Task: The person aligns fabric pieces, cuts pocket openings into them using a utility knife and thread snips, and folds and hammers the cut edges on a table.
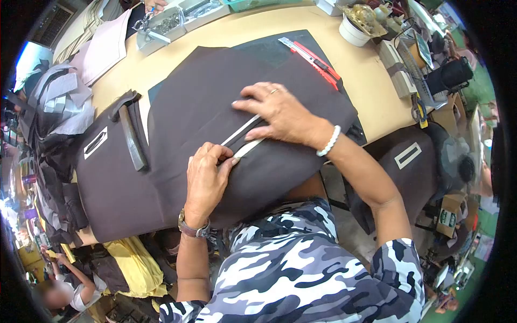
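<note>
A large dark brown fabric or leather panel lies across the table in front of me. A narrow slot edged with white strips runs slantwise through its middle. My left hand is closed, thumb and forefinger pinching the lower end of the white edging. Over the upper end lies my right hand, fingers spread, its thumb resting beside the strip. The right hand covers part of the slot. A hammer with a wooden handle rests to the left, on another dark panel that has a white-framed slot.
A red utility knife lies at the panel's far edge, over a dark cutting mat. Trays of metal parts and a white tub stand behind. Another slotted panel hangs at right. A person sits lower left.
</note>
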The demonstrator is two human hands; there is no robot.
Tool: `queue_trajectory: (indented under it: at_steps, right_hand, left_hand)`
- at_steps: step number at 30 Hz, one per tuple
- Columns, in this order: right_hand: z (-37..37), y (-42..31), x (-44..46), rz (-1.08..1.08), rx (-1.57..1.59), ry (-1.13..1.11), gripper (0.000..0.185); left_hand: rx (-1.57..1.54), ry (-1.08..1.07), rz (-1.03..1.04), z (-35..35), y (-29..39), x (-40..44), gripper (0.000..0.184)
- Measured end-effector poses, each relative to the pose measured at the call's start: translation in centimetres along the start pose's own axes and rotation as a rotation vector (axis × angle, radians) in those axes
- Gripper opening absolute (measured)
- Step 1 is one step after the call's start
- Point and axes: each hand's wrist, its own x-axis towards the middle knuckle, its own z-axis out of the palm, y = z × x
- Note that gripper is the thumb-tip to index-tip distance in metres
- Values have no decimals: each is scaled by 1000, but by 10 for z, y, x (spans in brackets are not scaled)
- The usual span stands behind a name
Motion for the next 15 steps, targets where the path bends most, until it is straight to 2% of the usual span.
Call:
queue_trajectory:
  at_steps: [3,9,15]
  right_hand:
    - [10,-13,4,-23,34,-10,61]
    - [-9,11,-5,75,42,-31,64]
    - [15,-22,11,-61,67,-28,60]
  left_hand:
    - [30,2,38,-2,-2,-1,14]
    - [-1,-45,-12,-19,-17,-16,14]
    - [-6,-32,-35,-19,-20,-17,18]
